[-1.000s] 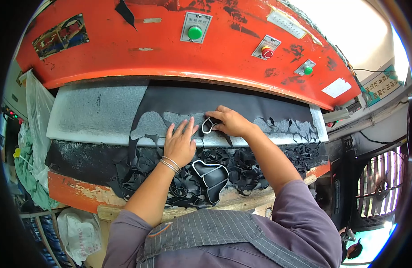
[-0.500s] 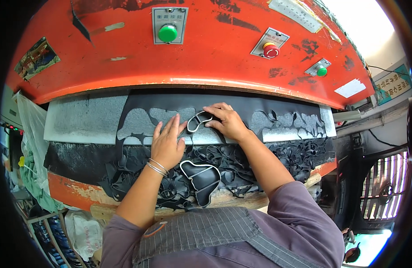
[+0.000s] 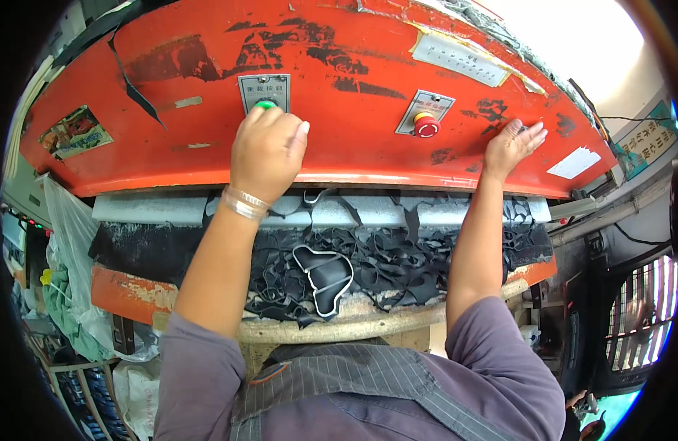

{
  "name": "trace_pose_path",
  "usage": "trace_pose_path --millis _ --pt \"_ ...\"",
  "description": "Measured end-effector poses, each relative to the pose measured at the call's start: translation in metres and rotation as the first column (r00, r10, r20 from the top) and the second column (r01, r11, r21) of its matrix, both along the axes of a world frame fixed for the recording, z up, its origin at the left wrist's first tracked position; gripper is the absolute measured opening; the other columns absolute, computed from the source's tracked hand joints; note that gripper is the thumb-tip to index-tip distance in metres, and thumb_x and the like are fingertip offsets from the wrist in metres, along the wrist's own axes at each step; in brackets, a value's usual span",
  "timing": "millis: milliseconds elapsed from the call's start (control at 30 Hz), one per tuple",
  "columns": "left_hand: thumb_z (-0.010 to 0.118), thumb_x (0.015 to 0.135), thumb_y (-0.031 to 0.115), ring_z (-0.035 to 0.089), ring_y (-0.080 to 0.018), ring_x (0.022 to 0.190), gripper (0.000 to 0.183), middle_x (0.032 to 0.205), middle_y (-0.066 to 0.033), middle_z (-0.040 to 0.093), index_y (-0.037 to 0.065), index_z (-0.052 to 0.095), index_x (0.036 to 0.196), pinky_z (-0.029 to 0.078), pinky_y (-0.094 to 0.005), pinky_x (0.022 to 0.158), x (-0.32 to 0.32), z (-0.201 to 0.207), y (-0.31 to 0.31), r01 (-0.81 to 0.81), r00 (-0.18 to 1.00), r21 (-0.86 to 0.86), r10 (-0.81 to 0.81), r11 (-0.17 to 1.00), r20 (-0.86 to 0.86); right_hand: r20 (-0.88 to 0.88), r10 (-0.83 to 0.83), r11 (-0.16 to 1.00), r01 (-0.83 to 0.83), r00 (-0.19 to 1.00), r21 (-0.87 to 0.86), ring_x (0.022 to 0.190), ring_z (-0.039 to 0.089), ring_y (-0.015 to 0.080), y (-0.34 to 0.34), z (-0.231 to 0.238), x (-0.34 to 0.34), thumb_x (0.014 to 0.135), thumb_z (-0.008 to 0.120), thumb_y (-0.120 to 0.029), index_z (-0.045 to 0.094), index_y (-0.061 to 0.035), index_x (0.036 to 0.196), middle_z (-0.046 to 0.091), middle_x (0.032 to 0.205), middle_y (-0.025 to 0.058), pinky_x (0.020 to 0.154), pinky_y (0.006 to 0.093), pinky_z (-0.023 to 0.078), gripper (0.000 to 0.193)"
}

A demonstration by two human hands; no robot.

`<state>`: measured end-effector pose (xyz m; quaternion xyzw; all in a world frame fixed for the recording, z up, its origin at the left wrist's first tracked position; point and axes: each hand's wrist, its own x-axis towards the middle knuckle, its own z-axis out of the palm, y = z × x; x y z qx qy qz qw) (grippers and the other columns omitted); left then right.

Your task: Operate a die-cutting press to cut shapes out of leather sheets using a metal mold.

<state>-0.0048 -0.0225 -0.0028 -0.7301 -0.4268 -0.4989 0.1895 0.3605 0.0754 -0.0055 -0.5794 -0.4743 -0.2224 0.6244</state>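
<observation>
My left hand (image 3: 268,151) is closed in a fist against the left green push button (image 3: 265,105), whose top edge peeks out above the knuckles. Over at the right, my right hand (image 3: 509,153) lies with fingers stretched out where the other green button sits, hiding it; nothing is held. Under the lower edge of the orange press (image 3: 368,165), only the near end of a small metal cutting die (image 3: 315,197) shows. A larger cutting die (image 3: 309,257), an outline of metal strip with crossbars, lies on black offcuts (image 3: 398,261) between my forearms.
The red stop button (image 3: 427,126) sits between my hands. Beneath the press runs a pale cutting bed (image 3: 376,213) with cut black sheet on it. A wooden rail (image 3: 383,323) borders the front. Clear plastic sheeting (image 3: 71,246) hangs at the left, and a caged fan (image 3: 636,316) stands right.
Both hands have left the small die and risen to the press front, left to the left button, right to the right one. More of the bed and the small die is now covered by the press.
</observation>
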Motion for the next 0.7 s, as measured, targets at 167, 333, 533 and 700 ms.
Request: trace_pose_path --millis 167,333,533,700 --pt "0.060 0.086 0.014 0.053 -0.0334 0.070 0.016 0.073 -0.0133 0.054 0.003 0.058 0.075 0.044 -0.0415 0.065 -0.017 -0.018 -0.053 0.099 0.989 -0.441 -0.038 0.892 0.146 0.046 0.276 0.959 -0.272 0.960 -0.079 0.144 0.012 0.0347 -0.062 -0.026 -0.023 0.094 0.056 -0.036 0.024 -0.0005 0.146 0.012 0.154 0.0258 0.115 0.0448 0.013 0.071" --pt "0.061 0.085 0.022 0.059 -0.0323 0.073 0.020 0.074 -0.0124 0.059 0.005 0.064 0.074 0.048 -0.0398 0.066 -0.039 -0.085 -0.160 0.034 0.998 -0.880 0.025 0.474 0.052 -0.034 0.959 0.115 -0.496 0.281 -0.861 0.097 0.061 0.0318 -0.208 -0.077 -0.088 0.073 0.078 -0.037 0.060 -0.0064 0.116 0.063 0.110 0.0159 0.090 0.0398 0.047 0.056" --pt "0.065 0.080 0.019 0.057 -0.0299 0.076 0.014 0.074 -0.0099 0.062 0.006 0.068 0.073 0.046 -0.0398 0.069 -0.019 -0.120 -0.223 -0.011 0.998 -0.789 0.055 0.615 0.029 0.051 0.953 0.157 -0.342 0.298 -0.927 0.091 0.060 0.0282 -0.274 -0.124 -0.132 0.066 0.077 -0.026 0.063 -0.0040 0.100 0.062 0.092 0.0091 0.079 0.0377 0.050 0.043" --pt "0.064 0.077 0.018 0.056 -0.0287 0.074 0.013 0.073 -0.0074 0.061 0.008 0.069 0.071 0.045 -0.0403 0.069 -0.020 -0.122 -0.211 -0.116 0.991 -0.741 0.131 0.661 -0.039 0.055 0.930 0.194 -0.358 0.364 -0.913 0.086 0.061 0.0263 -0.263 -0.117 -0.137 0.063 0.076 -0.022 0.063 -0.0041 0.091 0.062 0.086 0.0087 0.075 0.0368 0.051 0.036"
